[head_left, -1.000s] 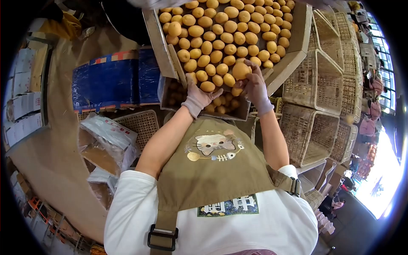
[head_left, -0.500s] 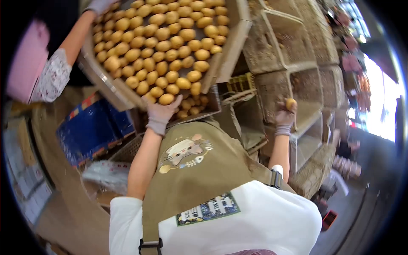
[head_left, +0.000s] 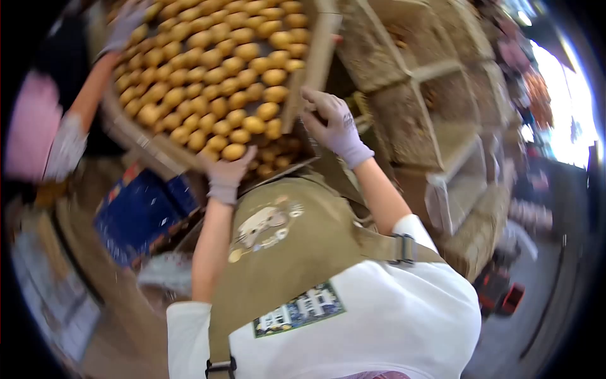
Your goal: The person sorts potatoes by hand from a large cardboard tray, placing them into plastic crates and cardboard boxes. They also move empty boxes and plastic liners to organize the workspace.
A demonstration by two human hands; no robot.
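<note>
Many yellow-orange oval fruits [head_left: 211, 79] fill a wide sorting tray [head_left: 142, 142] in front of me. At the tray's near edge my left hand [head_left: 226, 172], in a pale glove, touches one fruit [head_left: 233, 151], its thumb and fingers spread around it. My gloved right hand [head_left: 336, 126] is beside the tray's right wooden side [head_left: 320, 60]. Its thumb and index finger stand apart, and no fruit shows between them. More fruits [head_left: 270, 158] lie in a lower, shadowed box below the tray's edge.
Stacked dusty crates [head_left: 404, 120] stand to my right. Another person's gloved hand [head_left: 128, 25] rests over the tray's far left. A blue box [head_left: 142, 211] and a plastic bag [head_left: 165, 271] are at lower left.
My right hand has swung from the crates at right to the tray's right side, and the fruit it held is gone from it. My left hand stays by the same fruit. The view has shifted.
</note>
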